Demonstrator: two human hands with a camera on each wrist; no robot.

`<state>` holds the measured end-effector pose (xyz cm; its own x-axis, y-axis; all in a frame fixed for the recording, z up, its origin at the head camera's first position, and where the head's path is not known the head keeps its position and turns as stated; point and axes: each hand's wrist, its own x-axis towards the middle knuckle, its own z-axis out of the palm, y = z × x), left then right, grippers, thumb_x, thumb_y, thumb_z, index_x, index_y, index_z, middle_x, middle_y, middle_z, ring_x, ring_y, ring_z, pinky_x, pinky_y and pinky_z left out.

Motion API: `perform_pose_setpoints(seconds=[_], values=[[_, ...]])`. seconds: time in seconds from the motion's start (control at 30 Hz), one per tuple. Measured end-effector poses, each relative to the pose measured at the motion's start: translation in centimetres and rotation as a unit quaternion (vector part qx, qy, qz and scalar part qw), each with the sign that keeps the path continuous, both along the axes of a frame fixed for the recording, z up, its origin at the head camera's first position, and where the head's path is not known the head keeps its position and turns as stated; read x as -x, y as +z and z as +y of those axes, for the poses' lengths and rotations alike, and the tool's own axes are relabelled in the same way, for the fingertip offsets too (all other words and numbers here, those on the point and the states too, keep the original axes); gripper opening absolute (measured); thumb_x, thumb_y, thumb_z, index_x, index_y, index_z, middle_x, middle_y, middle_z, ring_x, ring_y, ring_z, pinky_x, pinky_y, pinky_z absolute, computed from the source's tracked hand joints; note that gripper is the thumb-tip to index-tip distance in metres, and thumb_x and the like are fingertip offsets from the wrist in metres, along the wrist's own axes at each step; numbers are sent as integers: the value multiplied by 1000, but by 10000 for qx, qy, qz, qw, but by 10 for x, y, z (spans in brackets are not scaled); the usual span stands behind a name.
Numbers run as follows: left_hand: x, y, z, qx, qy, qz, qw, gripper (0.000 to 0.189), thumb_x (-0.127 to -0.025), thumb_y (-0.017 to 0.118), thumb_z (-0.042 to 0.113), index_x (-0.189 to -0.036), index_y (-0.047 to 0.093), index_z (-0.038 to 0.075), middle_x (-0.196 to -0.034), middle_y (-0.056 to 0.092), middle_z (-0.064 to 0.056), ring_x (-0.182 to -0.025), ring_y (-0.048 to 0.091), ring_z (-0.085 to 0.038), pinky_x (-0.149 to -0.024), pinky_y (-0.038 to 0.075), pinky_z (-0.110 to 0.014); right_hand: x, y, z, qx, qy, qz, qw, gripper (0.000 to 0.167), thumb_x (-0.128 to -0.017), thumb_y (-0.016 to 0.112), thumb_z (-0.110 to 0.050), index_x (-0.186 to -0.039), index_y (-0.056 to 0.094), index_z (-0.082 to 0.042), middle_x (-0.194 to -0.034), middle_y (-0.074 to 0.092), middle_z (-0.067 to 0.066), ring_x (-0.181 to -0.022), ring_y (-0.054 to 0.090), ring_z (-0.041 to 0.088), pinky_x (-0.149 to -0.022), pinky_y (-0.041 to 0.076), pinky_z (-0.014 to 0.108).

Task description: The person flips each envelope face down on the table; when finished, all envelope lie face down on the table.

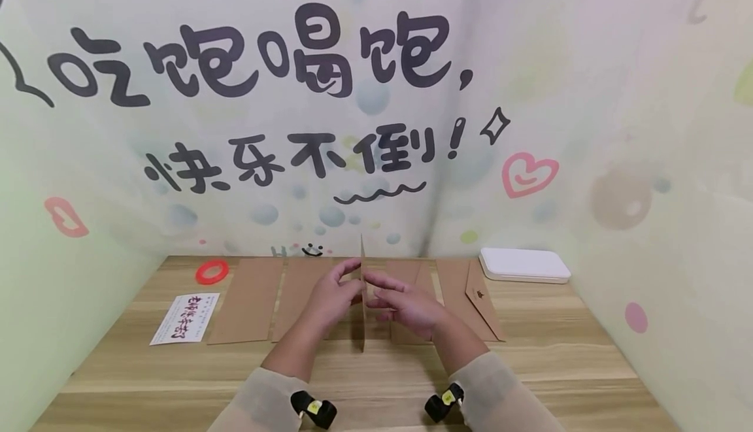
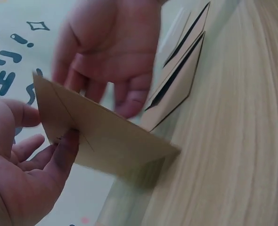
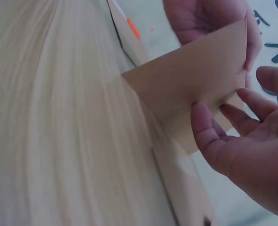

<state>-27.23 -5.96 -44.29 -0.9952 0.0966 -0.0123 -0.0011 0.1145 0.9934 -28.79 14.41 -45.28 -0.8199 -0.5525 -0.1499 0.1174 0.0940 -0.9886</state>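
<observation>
A brown kraft paper envelope (image 1: 362, 314) stands on edge between both hands, its narrow side toward the head camera. My left hand (image 1: 331, 298) pinches it, the thumb lying on the flap face (image 2: 94, 136) in the left wrist view and a finger reaching the far edge. On the opposite, plain face (image 3: 191, 75), the right hand (image 1: 408, 304) has its thumb and fingertips right at the paper, the fingers loosely extended. In the right wrist view, part of the left hand (image 3: 195, 19) is hidden behind the envelope.
Brown envelopes lie left (image 1: 250, 301) and right (image 1: 470, 301) of the hands, the rightmost showing its pointed flap. A white card with red writing (image 1: 187, 317), a red ring (image 1: 212, 272) and a white case (image 1: 525, 266) are on the wooden table (image 1: 376, 386). A printed curtain hangs behind.
</observation>
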Motion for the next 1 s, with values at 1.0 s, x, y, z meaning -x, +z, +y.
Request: perform_pose_setpoints(seconds=[1.0], values=[[19,-26,-27,972,545,-67,9937,67,-87,57,-12,-153,53,-3,-155,58,-27,-143,59,-43,-120,49,-53,19,-19,15,653,-1011,-797,9895,64,-117,37,-32,-167,22,5,-167,31,38,-160,31,48,-132,29,56]])
